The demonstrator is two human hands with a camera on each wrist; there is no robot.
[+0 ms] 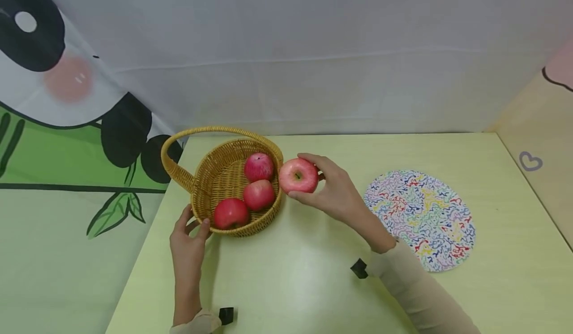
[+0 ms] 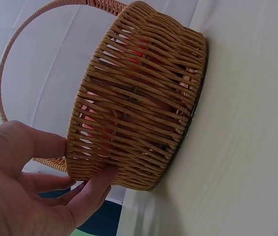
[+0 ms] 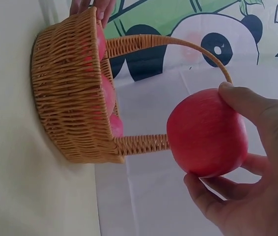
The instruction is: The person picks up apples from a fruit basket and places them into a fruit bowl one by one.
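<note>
A wicker basket (image 1: pixel 219 167) with an arched handle stands on the left half of the table, three red apples (image 1: pixel 259 195) inside it. My left hand (image 1: pixel 190 244) grips the basket's near left rim between thumb and fingers; the left wrist view shows this hand (image 2: pixel 36 182) at the woven wall (image 2: pixel 134 98). In my right hand (image 1: pixel 335 190) another apple (image 1: pixel 298 175) is held by thumb and fingertips, at the basket's right edge. From the right wrist view, this apple (image 3: pixel 208 132) is raised above the rim level, outside the basket.
A round mat (image 1: pixel 421 219) with a colourful squiggle pattern lies on the right of the pale table (image 1: pixel 291 274). White cloth (image 1: pixel 313 95) hangs behind the table, and a panda picture (image 1: pixel 67 85) covers the left side.
</note>
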